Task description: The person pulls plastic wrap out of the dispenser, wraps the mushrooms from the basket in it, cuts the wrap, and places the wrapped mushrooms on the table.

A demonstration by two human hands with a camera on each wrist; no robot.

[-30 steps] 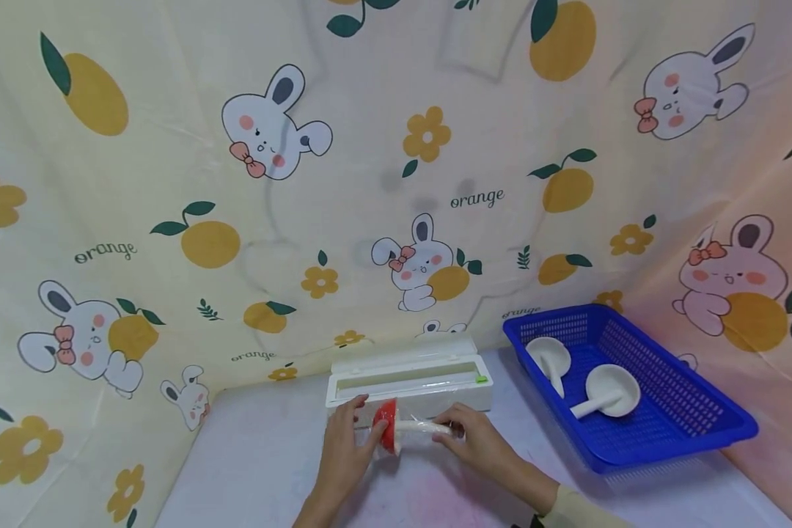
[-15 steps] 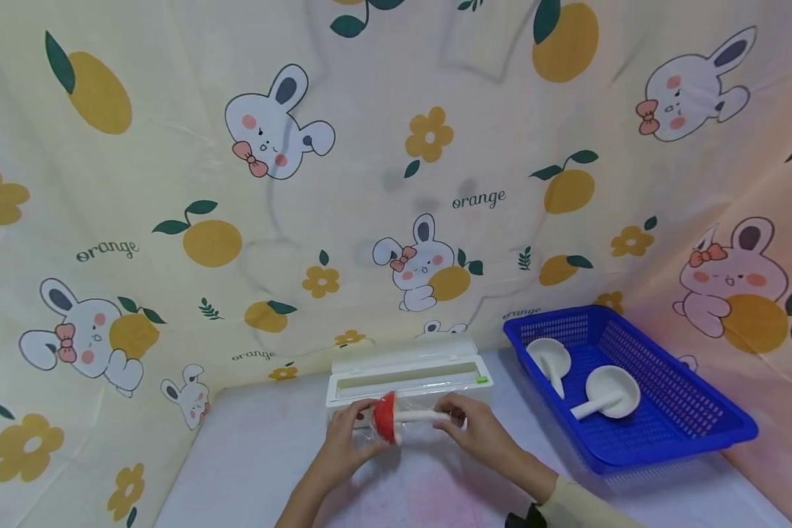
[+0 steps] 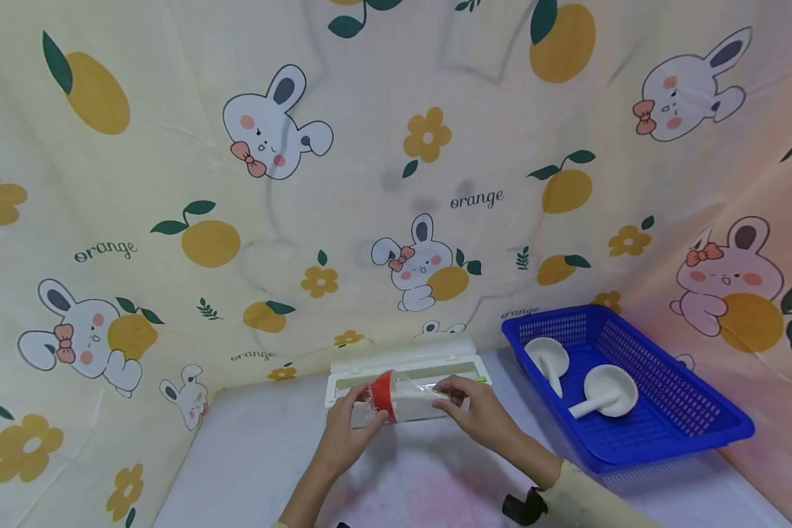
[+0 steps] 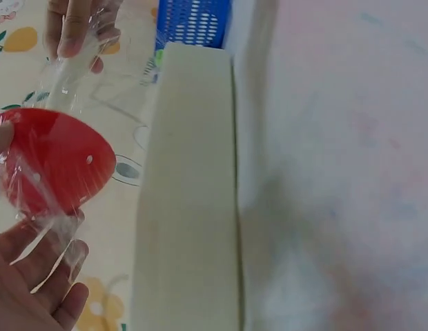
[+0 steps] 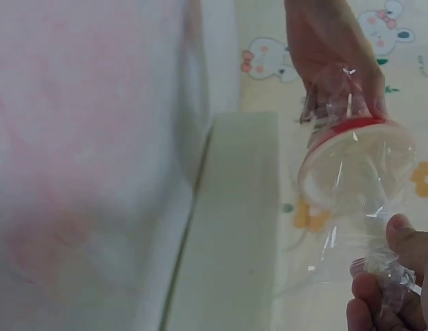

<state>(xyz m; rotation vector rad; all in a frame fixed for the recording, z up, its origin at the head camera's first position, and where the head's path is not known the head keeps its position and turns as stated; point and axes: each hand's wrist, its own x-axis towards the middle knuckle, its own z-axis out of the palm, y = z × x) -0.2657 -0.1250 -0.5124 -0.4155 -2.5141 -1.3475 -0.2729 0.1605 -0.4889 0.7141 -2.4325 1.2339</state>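
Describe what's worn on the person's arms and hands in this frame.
Both hands are bare: no gloves or rings visible on the left hand or the right hand. The right forearm wears a pale yellow-beige long sleeve, with a black device at the wrist. The left forearm shows bare.

**Around the table: dispenser box, basket and printed cloth**

A long white plastic dispenser box lies on the pale table top, its lid open toward the back. To its right stands a blue perforated plastic basket, holding two white mushroom-shaped plastic pieces lying side by side. A cream cloth printed with rabbits, oranges and flowers hangs behind and to both sides.
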